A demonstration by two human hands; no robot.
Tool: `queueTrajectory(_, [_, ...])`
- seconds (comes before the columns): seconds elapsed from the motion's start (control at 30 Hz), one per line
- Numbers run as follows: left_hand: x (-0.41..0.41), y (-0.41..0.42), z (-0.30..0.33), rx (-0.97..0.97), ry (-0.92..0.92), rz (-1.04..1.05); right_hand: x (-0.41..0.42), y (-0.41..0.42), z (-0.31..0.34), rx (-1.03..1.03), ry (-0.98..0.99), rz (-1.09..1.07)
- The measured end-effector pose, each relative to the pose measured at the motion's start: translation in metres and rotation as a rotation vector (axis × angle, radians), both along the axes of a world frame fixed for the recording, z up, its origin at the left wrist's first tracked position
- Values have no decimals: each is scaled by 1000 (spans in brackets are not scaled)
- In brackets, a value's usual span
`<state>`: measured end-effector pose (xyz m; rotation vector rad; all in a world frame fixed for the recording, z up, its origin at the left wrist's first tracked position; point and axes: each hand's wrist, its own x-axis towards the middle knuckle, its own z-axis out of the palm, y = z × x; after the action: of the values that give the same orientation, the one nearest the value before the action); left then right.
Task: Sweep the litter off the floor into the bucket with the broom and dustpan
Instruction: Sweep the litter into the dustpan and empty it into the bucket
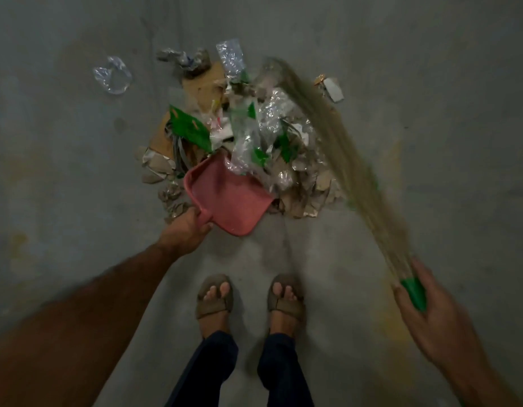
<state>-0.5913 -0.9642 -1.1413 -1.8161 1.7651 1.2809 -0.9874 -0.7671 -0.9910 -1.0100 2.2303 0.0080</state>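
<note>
A pile of litter (254,133) lies on the grey concrete floor: clear plastic, green wrappers, cardboard and paper scraps. A pink dustpan (225,198) sits at the pile's near edge, its mouth under some plastic. My left hand (185,230) grips the dustpan's handle, which is hidden in the fist. My right hand (430,306) holds the green handle of a grass broom (351,165). The broom's blurred bristles slant up and left along the right side of the pile. No bucket is in view.
A loose clear plastic bag (113,74) lies apart at the upper left. A small white and orange scrap (332,88) lies right of the broom tip. My two sandalled feet (248,298) stand just behind the dustpan. Bare floor surrounds the pile.
</note>
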Motion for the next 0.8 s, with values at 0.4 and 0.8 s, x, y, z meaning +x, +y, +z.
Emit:
queueTrajectory(0.4, [-26, -3, -11, -81, -8, -52, 19, -32, -37, 279, -113, 365])
queueTrajectory(0.8, [-2, 59, -17, -158, 103, 88, 47, 70, -9, 247, -206, 376])
